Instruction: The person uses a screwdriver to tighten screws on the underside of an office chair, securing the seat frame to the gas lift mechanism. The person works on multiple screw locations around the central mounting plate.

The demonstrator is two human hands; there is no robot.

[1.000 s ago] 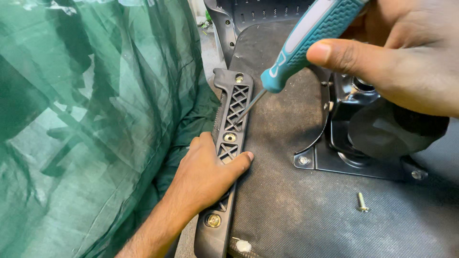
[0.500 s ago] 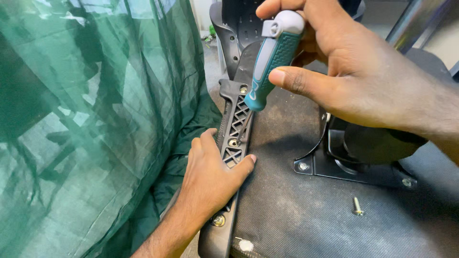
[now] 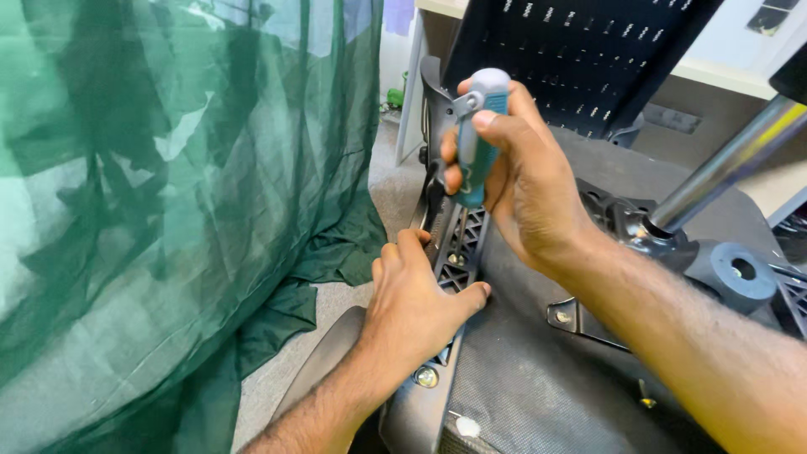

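Your right hand (image 3: 525, 189) grips a teal-grey screwdriver (image 3: 477, 134) upright over the black lattice armrest bracket (image 3: 458, 252), tip down w/ pressure in line. Left hand (image 3: 412, 311) presses flat on the bracket, steadying it. Green cloth (image 3: 168, 210) crowds the bracket's left; chair underside (image 3: 521, 378) lies open to its right.

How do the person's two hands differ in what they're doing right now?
The right hand is raised and curled in a fist around the screwdriver handle, holding it upright; the left hand lies lower and flatter. The right hand grips a tool, while the left hand only presses on the black lattice bracket along the chair seat. Both are bare and work at the same bracket.
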